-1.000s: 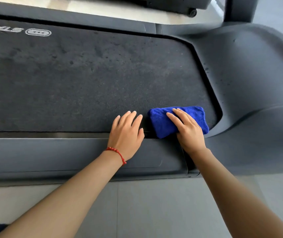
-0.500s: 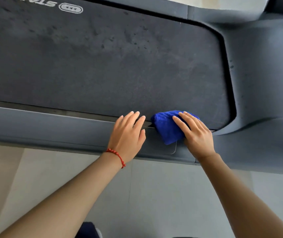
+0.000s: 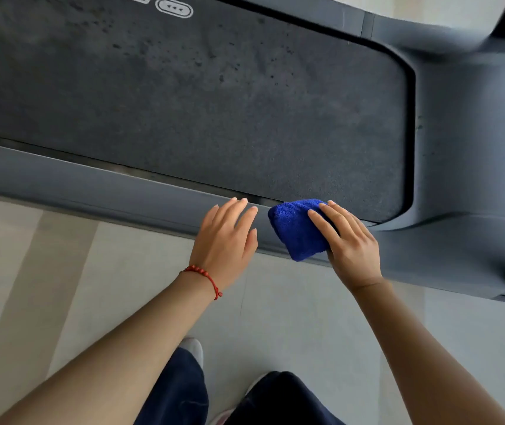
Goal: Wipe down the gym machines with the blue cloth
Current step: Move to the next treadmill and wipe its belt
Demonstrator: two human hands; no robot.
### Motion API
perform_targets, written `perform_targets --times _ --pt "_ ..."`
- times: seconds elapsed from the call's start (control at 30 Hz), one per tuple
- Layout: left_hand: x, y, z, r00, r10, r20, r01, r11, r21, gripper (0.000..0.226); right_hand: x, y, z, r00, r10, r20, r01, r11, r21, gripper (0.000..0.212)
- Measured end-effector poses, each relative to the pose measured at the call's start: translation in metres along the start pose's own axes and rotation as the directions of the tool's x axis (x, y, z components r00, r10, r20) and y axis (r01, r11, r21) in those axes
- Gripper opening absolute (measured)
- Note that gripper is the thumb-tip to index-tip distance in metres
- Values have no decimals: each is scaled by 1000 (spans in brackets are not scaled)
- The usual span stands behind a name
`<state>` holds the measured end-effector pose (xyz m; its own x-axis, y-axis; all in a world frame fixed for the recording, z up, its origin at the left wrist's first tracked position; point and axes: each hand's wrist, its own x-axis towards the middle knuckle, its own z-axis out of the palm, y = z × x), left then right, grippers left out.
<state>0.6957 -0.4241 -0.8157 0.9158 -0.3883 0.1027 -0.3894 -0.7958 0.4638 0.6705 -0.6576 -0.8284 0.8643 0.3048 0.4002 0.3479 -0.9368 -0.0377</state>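
Note:
A folded blue cloth [image 3: 297,230] lies on the treadmill's near grey side rail [image 3: 98,187], at the corner of the dark running belt [image 3: 214,102]. My right hand [image 3: 347,243] grips the cloth from its right side, fingers laid over the top. My left hand [image 3: 225,240] hovers just left of the cloth over the same rail, empty, fingers spread; a red bead bracelet circles its wrist.
The treadmill's grey motor cover [image 3: 475,154] rises to the right of the belt. Pale floor tiles [image 3: 61,286] lie in front of the rail. My dark trousers [image 3: 184,391] and light shoes show at the bottom.
The cloth has slid off the belt corner toward me onto the side rail, and both hands came back with it. The view has tilted down, so my legs and more floor show.

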Motion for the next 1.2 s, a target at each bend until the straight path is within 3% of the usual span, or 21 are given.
perform_targets --times 0.47,0.67,1.2 --pt "-51 3 -73 993 -115 21 115 993 -6 45 30 -56 -60 999 -20 26 19 999 49 49" --pt "-72 -8 -91 987 -161 0 161 987 1 44 45 -80 -69 999 -43 30 41 996 83 44" --pt "-161 -5 -162 901 -421 -103 424 906 9 45 74 -155 -113 946 -309 100 274 925 262 62"
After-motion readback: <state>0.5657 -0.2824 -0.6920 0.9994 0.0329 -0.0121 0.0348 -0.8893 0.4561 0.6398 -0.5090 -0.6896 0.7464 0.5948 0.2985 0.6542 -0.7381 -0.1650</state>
